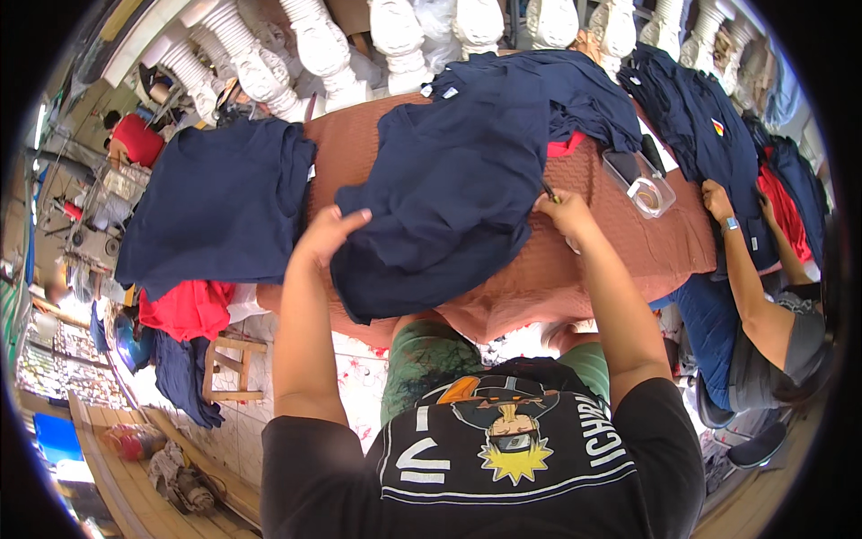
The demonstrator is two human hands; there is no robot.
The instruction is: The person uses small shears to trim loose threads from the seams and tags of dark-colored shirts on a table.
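A navy V-neck shirt (440, 180) lies spread and rumpled before me, its lower edge hanging toward my lap. My left hand (325, 235) is at the shirt's left edge, thumb on top of the cloth and the other fingers partly hidden by it. Beside the shirt's right edge, my right hand (567, 217) is closed around a small dark tool (549, 191); its tip points at the cloth, and its kind is too small to make out.
A brown cloth (628, 260) covers the table. Navy shirts are stacked at left (215, 198) and heaped at the back (593, 99). A clear plastic box (648, 193) sits to the right. One co-worker's hand (716, 202) touches navy garments (691, 117). White balusters (400, 40) line the far side.
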